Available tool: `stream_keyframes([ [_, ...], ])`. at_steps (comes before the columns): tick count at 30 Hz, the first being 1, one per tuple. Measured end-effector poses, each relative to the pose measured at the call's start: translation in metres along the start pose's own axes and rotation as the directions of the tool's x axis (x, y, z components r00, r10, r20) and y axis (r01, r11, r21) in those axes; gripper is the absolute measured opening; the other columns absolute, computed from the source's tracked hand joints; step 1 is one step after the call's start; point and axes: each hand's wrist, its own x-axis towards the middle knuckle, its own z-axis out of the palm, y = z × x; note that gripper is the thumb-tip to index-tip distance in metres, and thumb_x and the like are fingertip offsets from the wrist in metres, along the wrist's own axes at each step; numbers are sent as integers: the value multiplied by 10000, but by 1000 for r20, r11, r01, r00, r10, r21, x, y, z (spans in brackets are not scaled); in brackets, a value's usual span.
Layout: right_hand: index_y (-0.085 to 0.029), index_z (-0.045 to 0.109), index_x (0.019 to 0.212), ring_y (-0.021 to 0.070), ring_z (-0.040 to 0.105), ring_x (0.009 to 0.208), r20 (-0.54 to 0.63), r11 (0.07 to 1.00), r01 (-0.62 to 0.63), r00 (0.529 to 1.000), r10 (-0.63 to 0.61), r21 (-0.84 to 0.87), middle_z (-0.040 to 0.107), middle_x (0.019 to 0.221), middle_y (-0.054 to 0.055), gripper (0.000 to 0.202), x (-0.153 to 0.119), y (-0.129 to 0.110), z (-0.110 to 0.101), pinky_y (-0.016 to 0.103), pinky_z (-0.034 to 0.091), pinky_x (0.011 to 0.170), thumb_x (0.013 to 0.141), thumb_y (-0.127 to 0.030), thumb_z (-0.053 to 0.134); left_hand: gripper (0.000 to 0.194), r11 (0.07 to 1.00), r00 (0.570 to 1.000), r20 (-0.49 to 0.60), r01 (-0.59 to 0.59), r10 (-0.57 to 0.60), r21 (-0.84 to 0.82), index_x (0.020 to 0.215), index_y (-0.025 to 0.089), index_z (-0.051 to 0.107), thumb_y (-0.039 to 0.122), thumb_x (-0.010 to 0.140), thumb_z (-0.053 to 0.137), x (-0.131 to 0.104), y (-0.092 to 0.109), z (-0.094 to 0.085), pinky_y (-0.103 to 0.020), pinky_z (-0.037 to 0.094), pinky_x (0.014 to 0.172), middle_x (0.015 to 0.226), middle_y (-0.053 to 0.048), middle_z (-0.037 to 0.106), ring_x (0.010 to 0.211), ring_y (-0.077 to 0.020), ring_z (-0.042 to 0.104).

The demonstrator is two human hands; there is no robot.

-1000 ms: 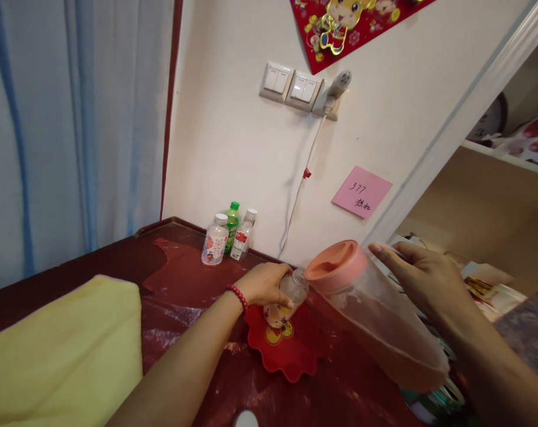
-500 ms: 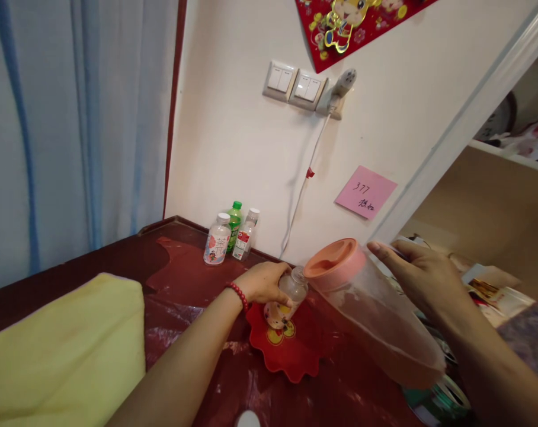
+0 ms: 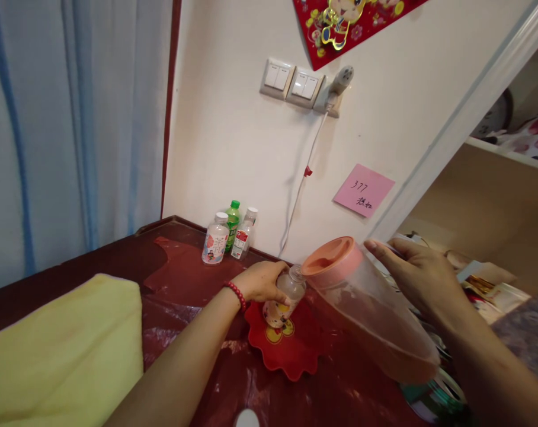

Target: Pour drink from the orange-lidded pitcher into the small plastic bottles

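My left hand (image 3: 265,283) is wrapped round a clear plastic bottle (image 3: 291,289) with a printed label and no cap. The bottle stands, slightly tilted, on a red scalloped plate (image 3: 291,359) with a yellow design. To its right, my right hand (image 3: 413,270) grips a large translucent pitcher (image 3: 375,320), its handle hidden by the hand. A pink-orange lid (image 3: 333,261) tops the pitcher, which tips to the left with its rim against or very near the bottle's mouth. Whether liquid is flowing I cannot tell. A white cap (image 3: 247,418) lies at the bottom edge.
Against the wall stand a white-capped bottle (image 3: 215,240), a green bottle (image 3: 232,222) and a slim clear bottle (image 3: 243,236). A yellow cloth (image 3: 69,344) covers the left side. A green can (image 3: 438,396) sits at lower right, and a white cord (image 3: 301,190) hangs down the wall.
The view has shifted very slightly. Both hands keep their grips, and the pitcher stays tilted over the bottle with almost no visible movement.
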Motion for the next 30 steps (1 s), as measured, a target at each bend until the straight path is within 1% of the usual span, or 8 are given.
stream_keyframes([
  [3, -211, 396, 547, 141, 395, 533, 6, 1000, -7, 1000, 7, -4, 367, 515, -24, 601, 0, -1, 0, 277, 284, 518, 779, -758, 485, 658, 1000, 1000, -2, 2, -2, 3, 1198, 211, 583, 438, 629, 824, 0, 1, 0, -331, 487, 792, 1193, -96, 687, 1026, -292, 650],
  [7, -210, 399, 551, 136, 388, 525, 7, 1000, -20, 1000, 20, -4, 364, 505, -28, 594, 0, -2, 0, 274, 275, 514, 785, -746, 496, 633, 1000, 1000, 2, 18, -18, 7, 1162, 197, 600, 438, 623, 828, -1, 4, -2, -325, 484, 745, 1162, -98, 697, 988, -293, 658],
  [10, -208, 442, 566, 140, 410, 538, 15, 1000, -17, 1000, 17, -3, 392, 514, -26, 584, 0, -1, 1, 272, 287, 517, 796, -742, 492, 629, 1000, 1000, 3, 19, -19, 4, 1161, 197, 601, 433, 624, 829, -2, 4, -2, -310, 479, 721, 1152, -90, 699, 973, -287, 661],
  [15, -208, 416, 552, 138, 401, 527, -12, 1000, 6, 1000, -6, -9, 383, 512, -25, 604, 1, 4, 2, 274, 281, 500, 790, -758, 488, 664, 1000, 1000, 0, 6, -6, -8, 1204, 201, 584, 427, 629, 827, -1, 2, -1, -316, 483, 754, 1181, -93, 691, 1006, -294, 654],
  [19, -206, 432, 555, 136, 398, 519, -7, 1000, 7, 1000, -7, -9, 383, 509, -26, 607, 1, 5, 2, 274, 277, 494, 796, -761, 481, 665, 999, 1000, -2, -2, 2, -38, 1222, 213, 577, 414, 637, 821, -1, 1, 0, -326, 485, 792, 1205, -91, 685, 1032, -293, 649],
  [23, -204, 437, 558, 133, 399, 520, -5, 1000, -5, 1000, 5, -2, 381, 514, -28, 610, 0, 4, 2, 272, 275, 494, 788, -768, 483, 659, 1000, 1000, -6, -5, 4, -29, 1213, 208, 582, 413, 635, 822, 0, 0, 0, -328, 483, 785, 1199, -95, 685, 1027, -294, 649],
  [27, -204, 402, 545, 130, 384, 513, -8, 1000, -1, 1000, 1, -7, 362, 507, -29, 618, 0, 2, 1, 273, 266, 492, 779, -771, 482, 670, 1000, 1000, -4, -4, 4, -27, 1207, 201, 583, 429, 626, 827, 0, 0, 0, -330, 482, 773, 1188, -98, 688, 1015, -295, 651],
  [30, -206, 415, 550, 137, 401, 521, -3, 1000, 0, 1000, 0, -20, 382, 506, -27, 613, 1, 2, 1, 276, 274, 500, 780, -770, 479, 664, 1000, 1000, -2, 0, 0, -25, 1193, 197, 590, 435, 621, 829, 0, -1, 1, -329, 483, 763, 1172, -99, 693, 1001, -294, 654],
])
